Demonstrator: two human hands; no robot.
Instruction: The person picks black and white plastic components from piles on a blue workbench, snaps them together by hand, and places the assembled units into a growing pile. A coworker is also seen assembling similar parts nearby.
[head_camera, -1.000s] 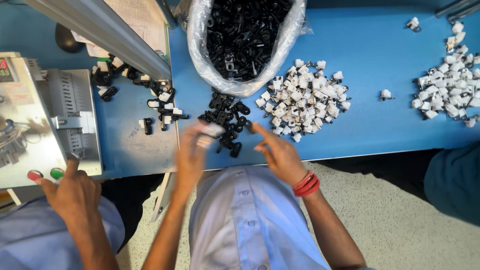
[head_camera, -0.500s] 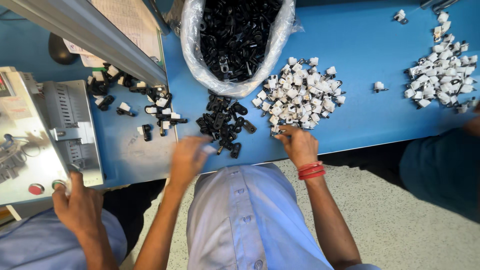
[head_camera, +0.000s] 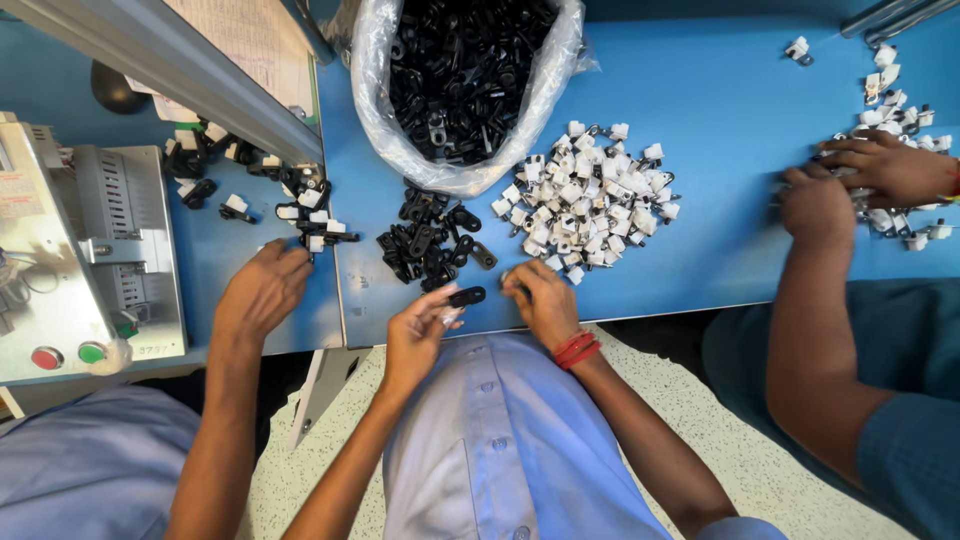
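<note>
Black clip (head_camera: 467, 296) sits pinched in the left hand's (head_camera: 415, 335) fingers (head_camera: 440, 303) at the desk (head_camera: 730, 110) edge; right hand (head_camera: 540, 300) fingers curl, their grip unclear.

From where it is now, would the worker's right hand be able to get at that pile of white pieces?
Probably yes: the right hand rests at the near edge of the white pile, with nothing between them.

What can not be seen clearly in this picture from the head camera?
- Head view: whatever the right hand pinches is hidden by its fingers.
- The black clip at the left hand is too small to show detail.
- The bag is cut off by the top edge.
- The co-worker's hands cover part of the far white pile.
</note>
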